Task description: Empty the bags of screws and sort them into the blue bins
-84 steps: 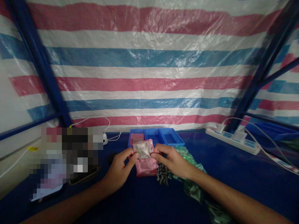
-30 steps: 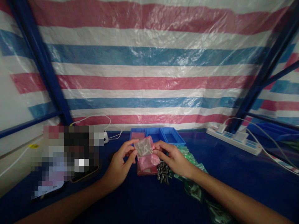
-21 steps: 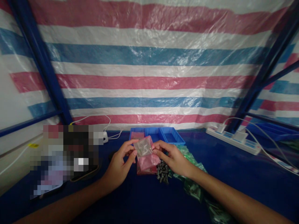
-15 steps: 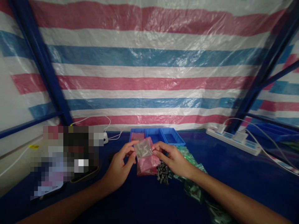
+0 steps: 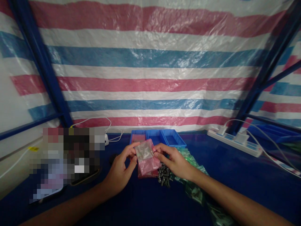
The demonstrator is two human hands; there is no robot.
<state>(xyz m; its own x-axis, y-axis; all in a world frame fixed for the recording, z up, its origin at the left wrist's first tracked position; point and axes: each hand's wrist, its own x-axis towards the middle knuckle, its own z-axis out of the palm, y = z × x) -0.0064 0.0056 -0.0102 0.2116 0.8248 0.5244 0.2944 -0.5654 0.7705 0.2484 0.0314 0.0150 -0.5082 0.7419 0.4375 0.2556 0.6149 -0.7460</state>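
Note:
A pink translucent plastic bag with a greyish upper part is held tilted above the blue table. My left hand grips its upper left edge between thumb and fingers. On the bag's right edge, my right hand is closed in a pinch, with a small dark thing at the fingertips. Beneath the bag lies more pink packaging, partly hidden. Just right of it sits a heap of dark metal screw-like parts. Behind the hands stands a blue divided tray; its left compartment holds a pink bag.
Green plastic bags run along the right of the hands. A white power strip with plugs and cables lies at the back right. Blurred-out items are at the left. A striped sheet hangs behind the table.
The held bag has shifted very slightly, its lower part now a little flatter and higher. Both hands keep their grip almost unmoved.

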